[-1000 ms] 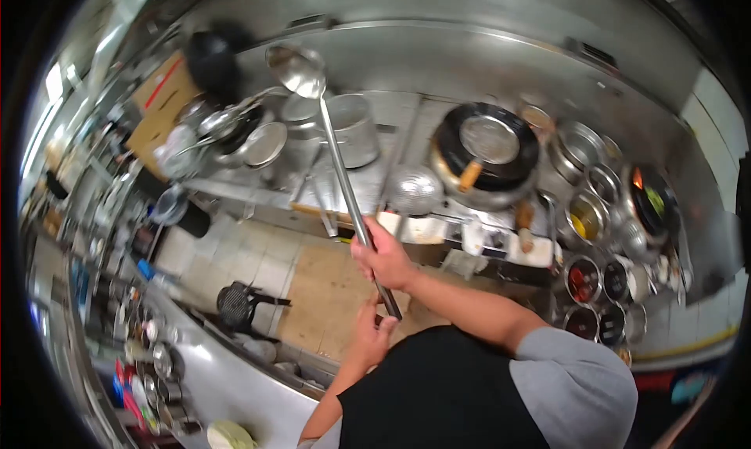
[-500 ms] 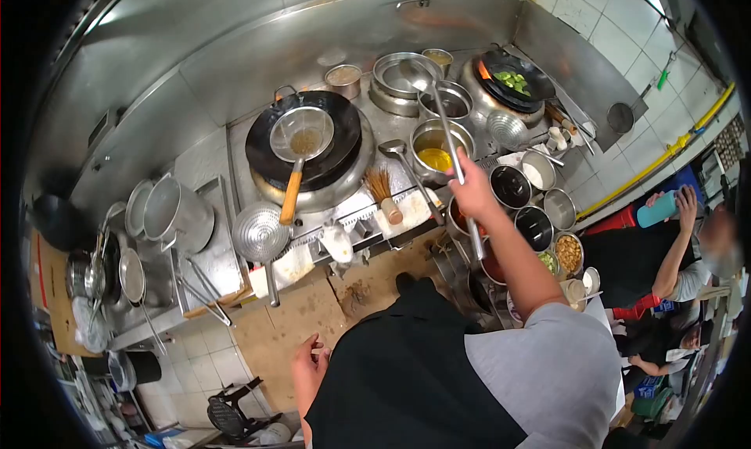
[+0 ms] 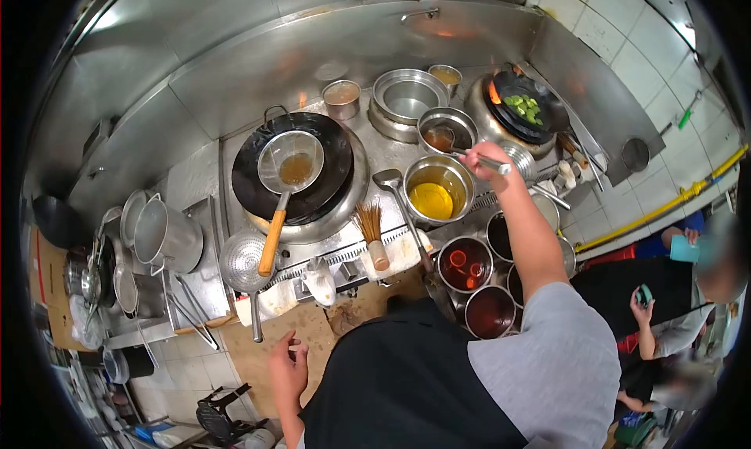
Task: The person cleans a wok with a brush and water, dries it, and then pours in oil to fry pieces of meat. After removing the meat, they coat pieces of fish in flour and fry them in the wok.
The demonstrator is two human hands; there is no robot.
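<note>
My right hand [image 3: 486, 159] is closed round the handle of a metal ladle [image 3: 461, 151]. The ladle's bowl sits inside a steel pot [image 3: 470, 121] of brownish liquid, partly hidden by the rim. Just nearer to me than that pot is another steel pot [image 3: 413, 206] with yellow oil in it. My left hand [image 3: 289, 367] hangs low over the floor beside my apron, fingers loosely bent and apart, holding nothing. A black wok [image 3: 336, 163] on the left burner carries a wooden-handled fine strainer [image 3: 290, 156], which has something brownish in its mesh.
At the back right, a wok [image 3: 554, 109] holds green vegetables, with flame at its side. A spatula [image 3: 387, 180], a bamboo brush [image 3: 369, 222] and a perforated skimmer [image 3: 249, 263] lie along the front. Sauce pots [image 3: 465, 265] stand beneath my right arm. Co-workers [image 3: 634, 285] stand at right.
My right hand has moved up and away from me with the ladle. The ladle's bowl has come down into the steel pot. My left hand has shifted slightly left.
</note>
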